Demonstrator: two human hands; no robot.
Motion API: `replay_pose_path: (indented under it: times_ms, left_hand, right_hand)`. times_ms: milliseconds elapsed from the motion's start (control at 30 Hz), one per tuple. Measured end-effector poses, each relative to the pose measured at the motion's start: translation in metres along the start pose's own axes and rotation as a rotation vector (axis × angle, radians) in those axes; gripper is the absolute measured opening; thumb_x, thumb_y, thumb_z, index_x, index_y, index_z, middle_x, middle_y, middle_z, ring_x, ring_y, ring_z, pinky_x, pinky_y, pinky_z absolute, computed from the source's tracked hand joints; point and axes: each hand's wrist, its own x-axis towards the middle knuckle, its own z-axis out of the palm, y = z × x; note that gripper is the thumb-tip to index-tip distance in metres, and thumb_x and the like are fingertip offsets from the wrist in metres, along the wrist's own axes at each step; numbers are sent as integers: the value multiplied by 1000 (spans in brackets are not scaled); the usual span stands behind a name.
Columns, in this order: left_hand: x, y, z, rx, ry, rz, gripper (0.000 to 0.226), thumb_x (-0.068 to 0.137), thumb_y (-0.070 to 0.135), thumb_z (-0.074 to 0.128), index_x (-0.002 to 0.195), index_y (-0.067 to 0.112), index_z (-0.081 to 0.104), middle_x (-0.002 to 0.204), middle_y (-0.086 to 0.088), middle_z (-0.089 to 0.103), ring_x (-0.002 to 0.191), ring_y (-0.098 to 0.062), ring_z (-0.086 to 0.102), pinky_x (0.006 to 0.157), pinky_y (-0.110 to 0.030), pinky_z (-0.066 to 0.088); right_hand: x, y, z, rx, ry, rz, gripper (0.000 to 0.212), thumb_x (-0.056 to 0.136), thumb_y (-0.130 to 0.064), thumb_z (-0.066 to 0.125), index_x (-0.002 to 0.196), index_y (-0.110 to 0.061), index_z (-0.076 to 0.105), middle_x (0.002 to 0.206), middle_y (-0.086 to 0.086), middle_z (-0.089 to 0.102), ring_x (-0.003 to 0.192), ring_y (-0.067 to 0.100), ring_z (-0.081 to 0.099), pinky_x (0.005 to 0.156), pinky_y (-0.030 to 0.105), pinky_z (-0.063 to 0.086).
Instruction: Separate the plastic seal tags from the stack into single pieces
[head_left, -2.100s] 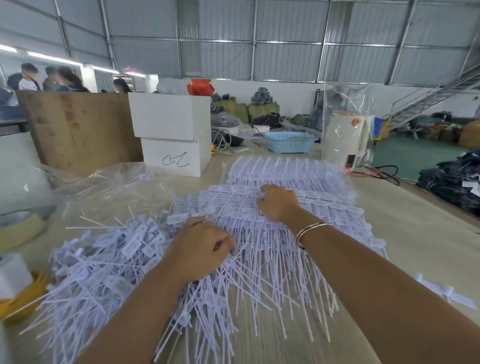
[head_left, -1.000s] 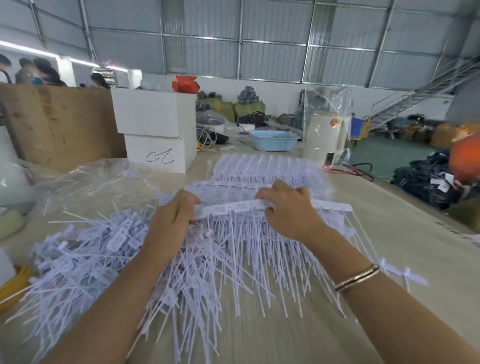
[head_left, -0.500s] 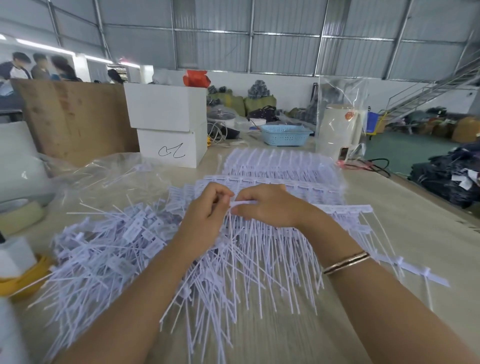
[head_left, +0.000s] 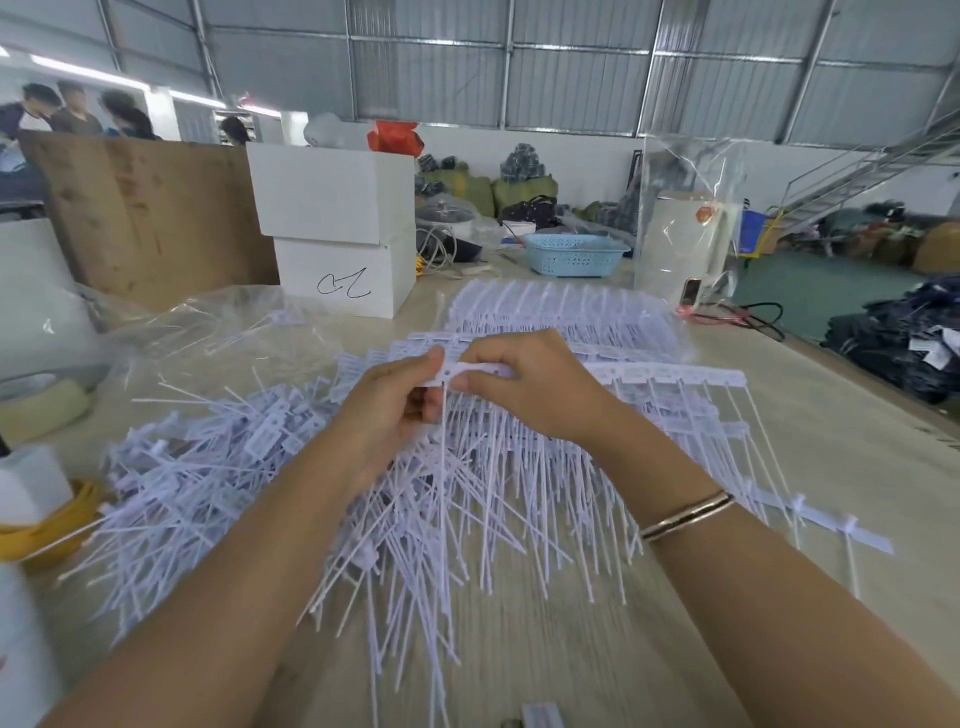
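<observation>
Pinching one end of a joined strip of seal tags (head_left: 670, 375) between left hand (head_left: 387, 410) and right hand (head_left: 524, 387), fingers curled tight, above the loose pile (head_left: 234, 467) toward the bench's (head_left: 831, 467) left edge.

white seal tags (head_left: 519, 467), light-blue perforated basket (head_left: 574, 254), white boxes (head_left: 332, 192)

You see matt white plastic seal tags (head_left: 670, 375) on a smooth pale wood-grain counter (head_left: 852, 467), beside crinkled glossy clear plastic film (head_left: 208, 322).
</observation>
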Motion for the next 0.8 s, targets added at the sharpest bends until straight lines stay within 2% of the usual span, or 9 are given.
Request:
replay_pose_path:
  times_ms: [133, 233, 300, 367, 433, 500, 600, 667, 800]
  left_hand:
    - [0, 1, 3, -134, 2, -63, 49, 96, 24, 50, 49, 19, 64, 46, 5, 48, 41, -5, 44, 44, -14, 40]
    - [4, 2, -3, -448, 101, -134, 33, 95, 23, 52, 65, 13, 57, 51, 4, 49, 46, -6, 43, 46, -15, 40]
    - [6, 3, -13, -258, 177, -24, 41, 97, 24, 49, 58, 15, 57, 49, 4, 49, 45, -8, 42, 49, -18, 38]
    - [6, 2, -18, 151, 231, 125, 42, 97, 28, 50, 56, 18, 55, 49, 8, 51, 47, -8, 42, 51, -19, 36]
    - [7, -4, -18, 508, 278, 252, 36, 94, 32, 55, 58, 25, 52, 49, 10, 48, 44, -3, 39, 48, -17, 33]
    - [9, -12, -17, 637, 308, 326, 23, 91, 31, 60, 70, 24, 52, 56, 8, 48, 44, -2, 40, 45, -13, 32]
    - [10, -21, -17, 903, 371, 435, 13, 95, 24, 54, 90, 12, 58, 86, -5, 58, 72, -15, 54, 70, -28, 45]
    - [10, -19, -16, 1104, 422, 495, 25, 98, 24, 46, 95, 7, 64, 101, -11, 57, 91, -30, 53, 82, -42, 42]
    - [-2, -10, -3, 724, 101, 373, 46, 91, 61, 28, 77, 37, 65, 79, 10, 67, 78, -7, 60, 74, -24, 43]
  right_hand:
    - [-2, 0, 1, -21, 67, -31, 19, 89, -30, 64, 85, -13, 70, 72, 6, 67, 66, 22, 56, 77, 38, 38]
    - [-5, -5, -3, 35, 115, -66, 16, 91, -26, 62, 90, -14, 71, 82, -2, 71, 69, 18, 61, 86, 42, 42]
    - [-5, -9, -8, 45, 123, -81, 19, 92, -29, 59, 92, -13, 68, 75, -5, 66, 61, 13, 57, 81, 36, 39]
    - [-4, -10, -11, -15, 111, -66, 22, 93, -33, 57, 95, -14, 65, 69, -7, 59, 56, 8, 47, 74, 28, 29]
    - [-4, -10, -13, -37, 69, -18, 23, 94, -36, 55, 106, -18, 62, 82, -4, 62, 68, 6, 50, 76, 27, 28]
    - [-6, -8, -12, 19, -9, 49, 27, 96, -34, 50, 120, -21, 53, 94, -7, 55, 80, 0, 48, 79, 29, 28]
    - [-9, -4, -8, 202, -101, 125, 31, 98, -21, 38, 128, -28, 41, 94, -8, 46, 89, 13, 42, 78, 29, 29]
    - [-8, -1, -5, 213, -90, 93, 38, 93, -10, 38, 128, -25, 38, 91, -4, 45, 76, 10, 43, 81, 29, 27]
    - [-6, 1, 5, 228, -105, 40, 55, 83, 3, 43, 131, -22, 34, 98, -2, 41, 65, 10, 40, 65, 23, 32]
